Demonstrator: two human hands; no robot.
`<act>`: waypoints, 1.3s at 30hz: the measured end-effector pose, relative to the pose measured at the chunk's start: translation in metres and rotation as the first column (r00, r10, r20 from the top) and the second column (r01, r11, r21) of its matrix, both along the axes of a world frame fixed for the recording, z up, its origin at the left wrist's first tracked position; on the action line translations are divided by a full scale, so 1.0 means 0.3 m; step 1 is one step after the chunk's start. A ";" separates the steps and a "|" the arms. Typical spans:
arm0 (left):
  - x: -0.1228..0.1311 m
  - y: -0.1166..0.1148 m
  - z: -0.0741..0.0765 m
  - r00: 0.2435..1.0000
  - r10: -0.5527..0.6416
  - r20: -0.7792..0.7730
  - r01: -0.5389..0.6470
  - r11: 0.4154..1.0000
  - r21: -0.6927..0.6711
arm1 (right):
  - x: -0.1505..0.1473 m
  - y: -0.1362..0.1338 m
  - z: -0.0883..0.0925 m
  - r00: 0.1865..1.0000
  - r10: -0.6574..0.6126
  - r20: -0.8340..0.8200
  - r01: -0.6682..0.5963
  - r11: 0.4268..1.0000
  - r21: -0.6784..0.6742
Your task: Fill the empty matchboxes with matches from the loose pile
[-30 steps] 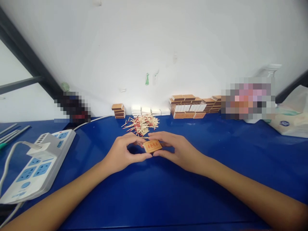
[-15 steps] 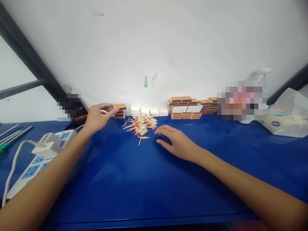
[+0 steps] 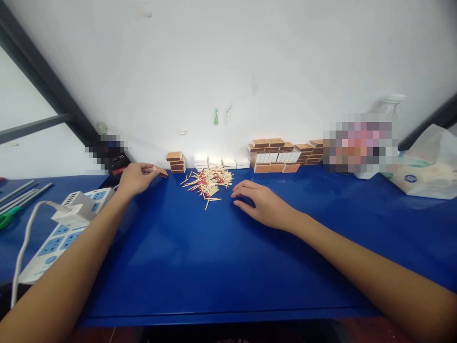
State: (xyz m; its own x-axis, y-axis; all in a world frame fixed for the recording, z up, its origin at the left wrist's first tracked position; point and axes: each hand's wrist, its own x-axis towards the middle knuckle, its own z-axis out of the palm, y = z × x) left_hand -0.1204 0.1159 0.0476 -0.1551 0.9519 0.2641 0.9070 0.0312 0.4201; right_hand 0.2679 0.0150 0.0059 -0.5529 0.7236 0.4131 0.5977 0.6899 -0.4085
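Note:
At the left of the blue table, my left hand [image 3: 137,178] has its fingertips closed on one brown matchbox [image 3: 162,173], low by the tabletop. Just right of it stands a short stack of matchboxes [image 3: 177,166], its top box shifted a little to the left. A loose heap of red-tipped matches [image 3: 209,182] lies in the middle. My right hand [image 3: 262,202] is to the right of the heap, palm down, thumb and fingers apart, with nothing in it.
White matchbox trays [image 3: 221,163] line the wall behind the matches. A larger pile of matchboxes [image 3: 274,157] stands right of them. A power strip [image 3: 67,238] with a white cable lies at left, a tissue pack [image 3: 417,178] at far right.
My left hand has moved left and down, away from the stack, with a matchbox in its fingers. My right hand has hardly moved. The view has shifted slightly.

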 end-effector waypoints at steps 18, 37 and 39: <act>0.047 0.059 -0.100 0.992 0.078 -0.101 -0.070 0.994 0.083 | 0.002 0.007 -0.017 1.000 0.025 0.007 -0.025 1.000 0.016; 0.121 0.064 -0.044 0.967 0.100 -0.235 -0.101 0.995 0.008 | -0.004 0.000 -0.008 0.998 0.030 0.046 -0.032 0.999 0.027; 0.121 0.063 -0.042 0.978 0.083 -0.191 -0.087 0.996 -0.014 | -0.004 0.000 -0.008 0.998 0.034 0.052 -0.035 0.999 0.027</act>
State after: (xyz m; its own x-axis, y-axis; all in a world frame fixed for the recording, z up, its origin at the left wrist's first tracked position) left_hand -0.0842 0.1349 0.0350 -0.1848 0.9433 0.2757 0.9638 0.1191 0.2385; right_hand 0.2668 0.0149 0.0035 -0.5985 0.6923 0.4031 0.5930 0.7212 -0.3582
